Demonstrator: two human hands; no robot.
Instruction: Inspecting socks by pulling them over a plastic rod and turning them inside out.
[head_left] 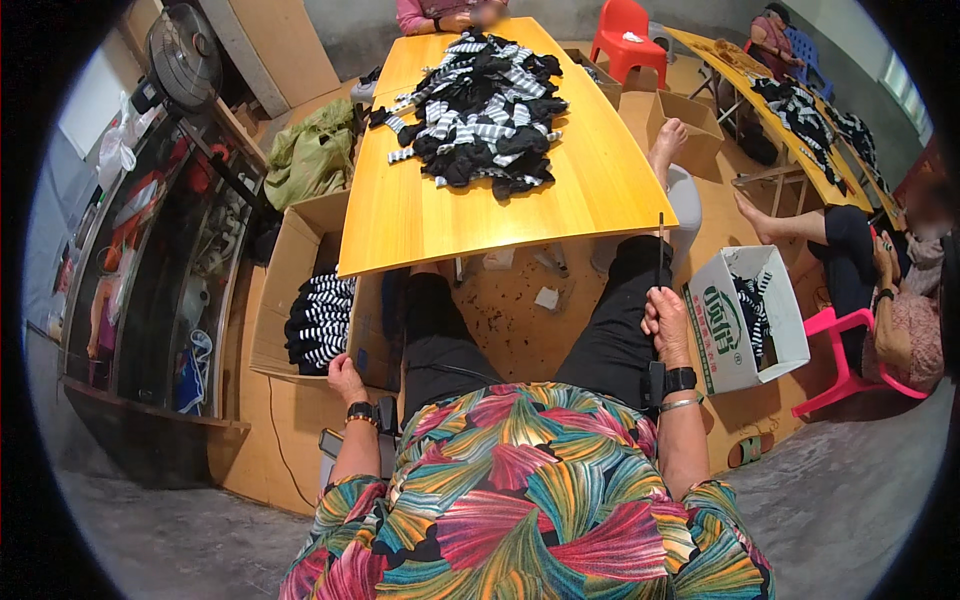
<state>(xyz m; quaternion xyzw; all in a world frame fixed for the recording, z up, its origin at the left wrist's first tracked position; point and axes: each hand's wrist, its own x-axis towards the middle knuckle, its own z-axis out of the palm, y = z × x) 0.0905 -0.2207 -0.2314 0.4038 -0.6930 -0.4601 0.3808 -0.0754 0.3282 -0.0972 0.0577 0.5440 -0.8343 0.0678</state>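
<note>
My left hand (347,380) is closed at the near rim of an open cardboard box (272,318). Inside that box stand rows of folded black-and-white striped knit pieces (322,322), which look like socks. Over my right thigh, my right hand (667,318) grips a thin dark rod (661,248) that points upward, its tip beside the table corner. A large heap of black and grey-and-white striped knit pieces (480,120) covers the far middle of the yellow table (500,215) in front of me. Neither hand touches the heap.
To my right stands a white carton (712,325) with striped pieces inside. Next to it are a pink plastic chair (840,360) and a seated person (910,310). A standing fan (184,58) and a glass-front cabinet (150,290) line the left. Another person sits across the table.
</note>
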